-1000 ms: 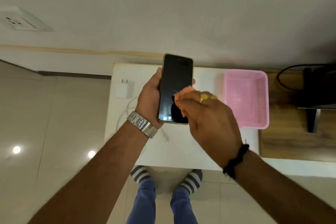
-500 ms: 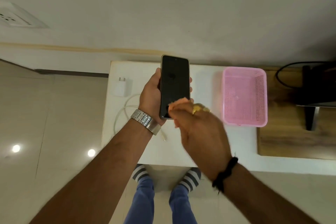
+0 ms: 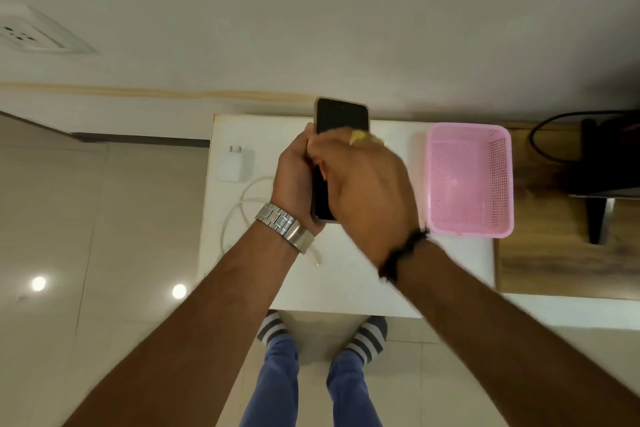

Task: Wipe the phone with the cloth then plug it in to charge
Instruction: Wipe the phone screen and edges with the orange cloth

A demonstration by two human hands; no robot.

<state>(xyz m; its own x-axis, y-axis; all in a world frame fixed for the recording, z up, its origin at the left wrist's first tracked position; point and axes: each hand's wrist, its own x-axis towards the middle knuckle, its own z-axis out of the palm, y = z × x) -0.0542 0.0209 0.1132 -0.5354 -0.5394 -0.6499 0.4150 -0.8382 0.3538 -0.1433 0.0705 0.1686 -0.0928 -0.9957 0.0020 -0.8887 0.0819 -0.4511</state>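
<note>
A dark-screened phone with a pale frame is held upright above the white table by my left hand, which grips its left edge. My right hand lies over the middle and lower screen, fingers closed on a small pale orange cloth; only a sliver of the cloth shows at the fingertips. A white charger plug lies on the table's left part, with its white cable looping toward me. A white wall socket sits far left on the wall.
A pink perforated basket stands on the table's right side. Beyond it is a wooden surface with a black monitor stand and a black cord. My feet stand on the tiled floor below the table's near edge.
My right hand with the cloth has slid from the phone's lower end up toward its upper half. My left hand keeps the same hold on the phone.
</note>
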